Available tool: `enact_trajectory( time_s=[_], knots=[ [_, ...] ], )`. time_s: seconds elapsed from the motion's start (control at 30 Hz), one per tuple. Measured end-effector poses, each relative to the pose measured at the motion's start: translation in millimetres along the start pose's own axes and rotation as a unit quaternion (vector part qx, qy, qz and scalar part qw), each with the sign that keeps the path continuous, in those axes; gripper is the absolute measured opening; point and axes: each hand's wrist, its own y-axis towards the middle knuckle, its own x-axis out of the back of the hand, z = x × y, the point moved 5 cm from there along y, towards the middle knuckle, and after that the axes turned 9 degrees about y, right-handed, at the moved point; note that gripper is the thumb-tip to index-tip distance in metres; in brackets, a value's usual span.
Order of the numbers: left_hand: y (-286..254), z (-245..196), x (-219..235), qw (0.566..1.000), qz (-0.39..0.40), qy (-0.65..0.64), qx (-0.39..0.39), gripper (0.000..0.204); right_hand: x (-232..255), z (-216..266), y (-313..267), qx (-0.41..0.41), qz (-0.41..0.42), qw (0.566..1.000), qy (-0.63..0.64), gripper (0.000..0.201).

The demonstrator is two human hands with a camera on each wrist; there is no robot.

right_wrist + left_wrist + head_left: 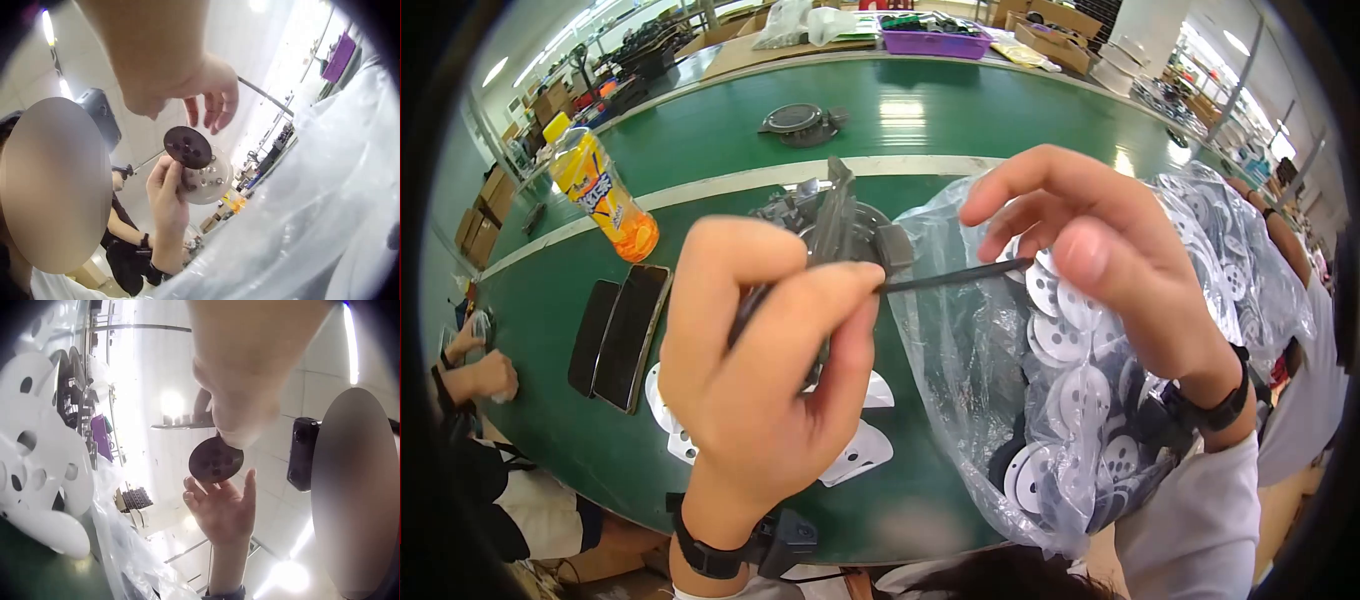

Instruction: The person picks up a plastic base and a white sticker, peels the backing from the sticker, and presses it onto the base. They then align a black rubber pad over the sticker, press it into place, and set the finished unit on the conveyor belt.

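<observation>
Head view gives me the clearest read: my left hand [770, 390] pinches a thin black disc [955, 275] edge-on between thumb and forefinger, held up over the green table [940, 120]. My right hand [1100, 260] hovers at the far edge of the disc with fingers loosely spread; I cannot tell whether a fingertip actually touches it.

In the right wrist view the disc [187, 147] shows its face: dark, flat, round, with small holes near the middle. Behind it sits a pale, larger disc [209, 181] with little studs; the two look stacked but not yet seated, so I judge the joining is only partly done.

Plenty seems left. The clear, crinkled plastic bag [1000, 400] beside my right wrist is full of white perforated discs [1060, 335], glossy and hard-looking. A few white plates [855, 450] lie on the table under my left hand, and a grey moulded assembly [830, 225] stands just behind it.
</observation>
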Motion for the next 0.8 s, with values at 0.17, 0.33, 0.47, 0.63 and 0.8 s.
enact_trajectory(
  time_s=[0.17, 0.33, 0.47, 0.63, 0.8],
  knots=[
    [-3, -19, 3, 0.987, -0.002, 0.112, -0.113, 0.029, -13, -20, -5, -0.099, 0.11, 0.98, 0.132, 0.04],
    [-6, -23, 3, 0.989, 0.053, 0.106, -0.094, 0.03, -17, -27, -5, -0.075, 0.147, 0.977, 0.133, 0.035],
    [0, -19, 4, 0.994, 0.027, 0.04, -0.102, 0.032, -9, -32, -7, -0.083, 0.077, 0.978, 0.177, 0.034],
    [-3, 4, -1, 0.969, 0.04, -0.174, 0.171, 0.047, -2, -37, -15, -0.064, 0.023, 0.968, 0.24, 0.043],
    [-14, 18, -20, 0.862, 0.072, -0.368, 0.341, 0.055, -4, -34, -21, -0.052, 0.016, 0.963, 0.263, 0.057]
  ],
)
